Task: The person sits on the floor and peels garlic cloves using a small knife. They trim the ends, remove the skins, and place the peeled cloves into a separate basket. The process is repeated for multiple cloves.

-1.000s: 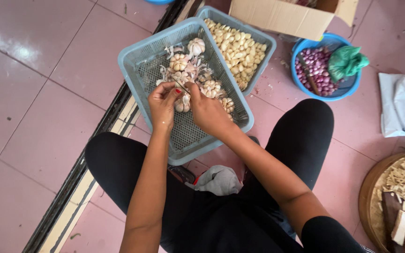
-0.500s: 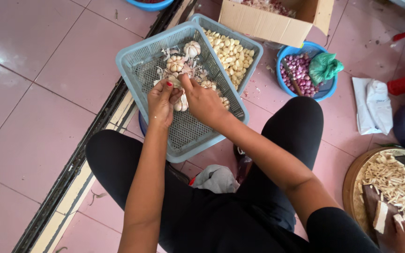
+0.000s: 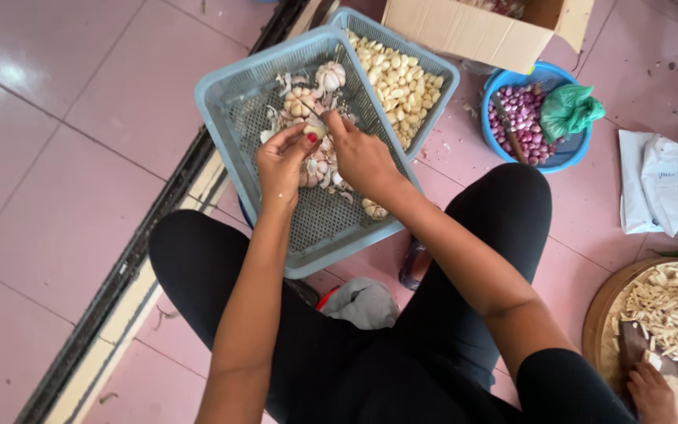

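A pink tiled floor point(image 3: 56, 180) is seen beneath a blue basket point(image 3: 229, 102). A pale garlic clove point(image 3: 315, 129) is pinched by the left hand point(image 3: 282, 161) and right hand point(image 3: 361, 155).

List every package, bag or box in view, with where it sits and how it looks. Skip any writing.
Cardboard box: top middle, behind the baskets; brown, open flaps.
Green plastic bag: bunched up in the blue bowl of small purple onions, upper right.
White bag: flat on the pink floor at the right edge, crumpled.
No labels, signs or screens show.
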Available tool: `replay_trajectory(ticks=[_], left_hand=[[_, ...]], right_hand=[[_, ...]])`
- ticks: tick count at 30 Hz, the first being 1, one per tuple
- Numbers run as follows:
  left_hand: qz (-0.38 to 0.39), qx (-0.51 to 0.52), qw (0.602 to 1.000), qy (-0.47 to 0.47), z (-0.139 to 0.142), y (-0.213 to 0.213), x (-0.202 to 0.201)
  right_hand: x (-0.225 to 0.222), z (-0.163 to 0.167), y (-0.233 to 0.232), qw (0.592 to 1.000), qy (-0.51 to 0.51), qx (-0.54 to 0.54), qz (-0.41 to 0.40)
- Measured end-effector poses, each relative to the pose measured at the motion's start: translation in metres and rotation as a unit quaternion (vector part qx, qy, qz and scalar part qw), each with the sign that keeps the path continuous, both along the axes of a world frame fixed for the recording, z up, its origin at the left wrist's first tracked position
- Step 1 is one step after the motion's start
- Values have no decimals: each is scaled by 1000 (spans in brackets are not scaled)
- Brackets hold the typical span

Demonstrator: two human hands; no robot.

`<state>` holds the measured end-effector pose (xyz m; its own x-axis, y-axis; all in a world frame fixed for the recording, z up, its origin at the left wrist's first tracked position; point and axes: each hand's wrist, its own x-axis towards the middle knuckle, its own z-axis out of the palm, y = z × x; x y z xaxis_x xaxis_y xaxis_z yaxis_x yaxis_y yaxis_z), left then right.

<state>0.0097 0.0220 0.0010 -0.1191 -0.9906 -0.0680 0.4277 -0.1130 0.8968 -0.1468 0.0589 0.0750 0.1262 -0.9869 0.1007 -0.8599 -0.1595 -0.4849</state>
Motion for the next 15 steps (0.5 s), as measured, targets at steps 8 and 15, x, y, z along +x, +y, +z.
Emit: replay_trajectory(ticks=[8,15], left_hand=[[28,-42,999,3,25,1,11],[43,-44,998,2,30,4,7]], right_hand=[[-38,14,-23,995,-3,73,-65],[-21,35,0,968,-209,131,34]])
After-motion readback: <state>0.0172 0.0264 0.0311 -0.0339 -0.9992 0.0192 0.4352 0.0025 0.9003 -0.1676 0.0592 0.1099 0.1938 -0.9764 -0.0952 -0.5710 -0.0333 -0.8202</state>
